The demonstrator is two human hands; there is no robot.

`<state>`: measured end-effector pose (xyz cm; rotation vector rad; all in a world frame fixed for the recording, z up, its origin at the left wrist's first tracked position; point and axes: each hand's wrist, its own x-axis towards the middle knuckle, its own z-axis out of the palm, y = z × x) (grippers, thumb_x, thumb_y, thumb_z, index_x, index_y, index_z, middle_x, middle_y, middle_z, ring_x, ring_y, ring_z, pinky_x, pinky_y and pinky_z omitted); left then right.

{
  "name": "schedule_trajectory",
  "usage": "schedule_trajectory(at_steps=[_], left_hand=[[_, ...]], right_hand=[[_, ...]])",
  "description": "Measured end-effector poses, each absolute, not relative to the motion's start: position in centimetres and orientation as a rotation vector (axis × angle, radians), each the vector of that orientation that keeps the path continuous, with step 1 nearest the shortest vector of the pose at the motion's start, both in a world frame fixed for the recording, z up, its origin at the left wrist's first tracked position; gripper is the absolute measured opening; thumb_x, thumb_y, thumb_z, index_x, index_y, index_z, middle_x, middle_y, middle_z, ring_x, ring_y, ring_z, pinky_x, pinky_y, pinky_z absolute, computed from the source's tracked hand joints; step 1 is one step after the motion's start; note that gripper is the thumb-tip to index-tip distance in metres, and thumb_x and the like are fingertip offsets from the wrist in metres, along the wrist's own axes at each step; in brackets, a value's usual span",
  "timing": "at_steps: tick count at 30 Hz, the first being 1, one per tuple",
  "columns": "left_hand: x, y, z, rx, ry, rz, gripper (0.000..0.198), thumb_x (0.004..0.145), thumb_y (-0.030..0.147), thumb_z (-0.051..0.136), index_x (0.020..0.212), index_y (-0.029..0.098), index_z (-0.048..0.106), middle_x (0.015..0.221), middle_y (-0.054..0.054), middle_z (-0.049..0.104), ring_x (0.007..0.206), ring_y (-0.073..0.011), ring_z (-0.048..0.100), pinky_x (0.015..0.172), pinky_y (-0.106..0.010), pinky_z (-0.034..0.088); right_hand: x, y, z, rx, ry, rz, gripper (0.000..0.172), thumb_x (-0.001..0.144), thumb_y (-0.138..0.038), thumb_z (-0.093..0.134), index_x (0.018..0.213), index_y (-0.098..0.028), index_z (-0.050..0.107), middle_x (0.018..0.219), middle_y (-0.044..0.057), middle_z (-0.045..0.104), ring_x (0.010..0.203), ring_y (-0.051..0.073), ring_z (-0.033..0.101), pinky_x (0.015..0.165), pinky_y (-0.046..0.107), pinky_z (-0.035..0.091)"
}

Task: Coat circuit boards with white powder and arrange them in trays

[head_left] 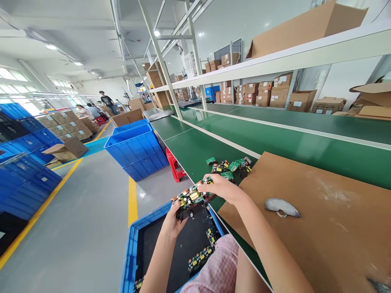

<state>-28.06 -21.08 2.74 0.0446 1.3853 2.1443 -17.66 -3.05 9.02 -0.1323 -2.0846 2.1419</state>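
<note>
Between my two hands I hold a row of circuit boards (pixel 193 196), crowded with yellow, black and silver components. My left hand (pixel 174 219) grips its near left end, thumb on top. My right hand (pixel 220 187) closes on the far right end. The row is over the edge of a blue bin (pixel 132 244) with a black lining. Inside that bin, more circuit boards (pixel 201 257) lie along the right side. Beyond my right hand, a loose pile of green circuit boards (pixel 235 165) rests on the green bench (pixel 189 148).
Brown board (pixel 330 236) covers the bench at right, with a curved grey-white metal piece (pixel 282 206) on it. Ahead stand a blue crate (pixel 137 150) and a red stool (pixel 175 167). A white shelf (pixel 275 61) spans above the bench. Several people are far back left.
</note>
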Motion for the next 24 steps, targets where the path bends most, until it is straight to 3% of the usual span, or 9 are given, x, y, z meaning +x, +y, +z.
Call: schedule_trajectory(at_steps=[8,11,15,18,20,22,24], left_hand=[[-28.6,-18.9,2.9,0.161,1.047,2.354,0.029,0.062,0.045,0.076,0.075,0.023,0.063,0.074,0.0,0.068,0.083,-0.0216,0.065,0.079,-0.037,0.052],[-30.4,-16.1,3.5,0.37,1.317,2.285,0.029,0.066,0.046,0.071,0.078,0.02,0.063,0.078,-0.001,0.067,0.084,-0.0206,0.064,0.08,-0.036,0.051],[-33.8,-10.9,3.5,0.629,1.862,1.975,0.036,0.063,0.043,0.073,0.08,0.013,0.064,0.085,-0.008,0.067,0.094,-0.0277,0.06,0.085,-0.04,0.047],[-35.3,-8.2,3.8,0.686,1.951,2.0,0.037,0.059,0.039,0.076,0.085,0.015,0.064,0.109,-0.011,0.063,0.12,-0.0325,0.044,0.1,-0.043,0.035],[-35.4,-7.7,4.6,0.738,1.991,2.041,0.04,0.064,0.043,0.072,0.094,0.018,0.064,0.126,-0.01,0.055,0.132,-0.0298,0.03,0.108,-0.041,0.025],[-34.4,-8.2,5.9,0.837,1.894,2.022,0.047,0.073,0.056,0.06,0.102,0.019,0.063,0.131,-0.009,0.052,0.132,-0.028,0.031,0.108,-0.04,0.025],[-32.7,-9.4,7.2,0.943,1.6,1.891,0.062,0.076,0.068,0.045,0.107,0.017,0.063,0.126,-0.012,0.057,0.125,-0.0305,0.043,0.103,-0.043,0.034]], right_hand=[[-18.3,-2.1,8.3,-0.1,-1.476,2.63,0.042,0.062,-0.043,0.078,0.088,-0.017,0.059,0.083,0.005,0.063,0.074,0.018,0.059,0.059,0.025,0.048],[-17.5,-0.9,9.3,-0.221,-1.378,2.496,0.042,0.059,-0.041,0.08,0.086,-0.018,0.057,0.082,0.004,0.063,0.076,0.02,0.061,0.062,0.027,0.05],[-15.6,1.2,10.5,-0.36,-1.397,2.181,0.041,0.063,-0.046,0.076,0.086,-0.02,0.054,0.078,0.001,0.062,0.077,0.02,0.06,0.063,0.027,0.047],[-14.3,2.2,11.0,-0.48,-1.62,1.911,0.038,0.068,-0.051,0.069,0.084,-0.021,0.054,0.075,-0.001,0.06,0.076,0.02,0.058,0.064,0.027,0.044],[-13.6,2.4,11.3,-0.53,-1.8,1.744,0.036,0.07,-0.052,0.067,0.082,-0.02,0.054,0.073,-0.002,0.059,0.074,0.019,0.057,0.063,0.026,0.041],[-13.3,2.3,11.6,-0.502,-1.936,1.655,0.033,0.072,-0.05,0.066,0.081,-0.02,0.054,0.073,-0.002,0.059,0.072,0.019,0.055,0.062,0.025,0.038],[-13.3,1.9,11.7,-0.421,-1.979,1.679,0.031,0.073,-0.048,0.064,0.083,-0.02,0.055,0.076,-0.001,0.06,0.073,0.019,0.055,0.062,0.025,0.038]])
